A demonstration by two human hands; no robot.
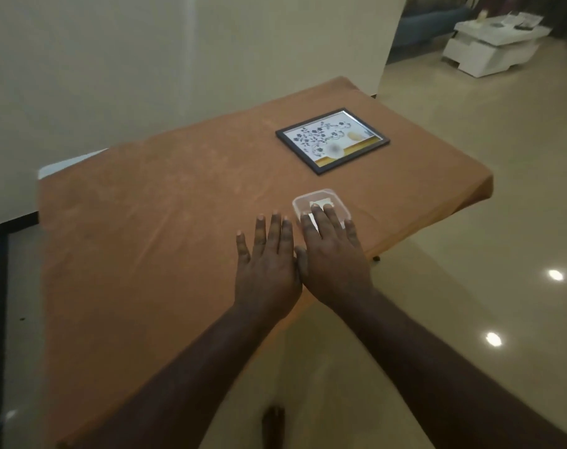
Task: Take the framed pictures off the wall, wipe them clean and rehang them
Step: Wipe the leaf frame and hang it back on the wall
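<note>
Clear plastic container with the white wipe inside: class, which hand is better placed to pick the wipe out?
Right hand: its fingers already reach over the container and the wipe. The left hand lies beside it on the table.

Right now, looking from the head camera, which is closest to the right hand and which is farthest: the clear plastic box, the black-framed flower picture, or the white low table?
1. Clear plastic box, under the right hand's fingers.
2. Black-framed flower picture, lying farther back on the brown-covered table.
3. White low table, far off, upper right.
</note>
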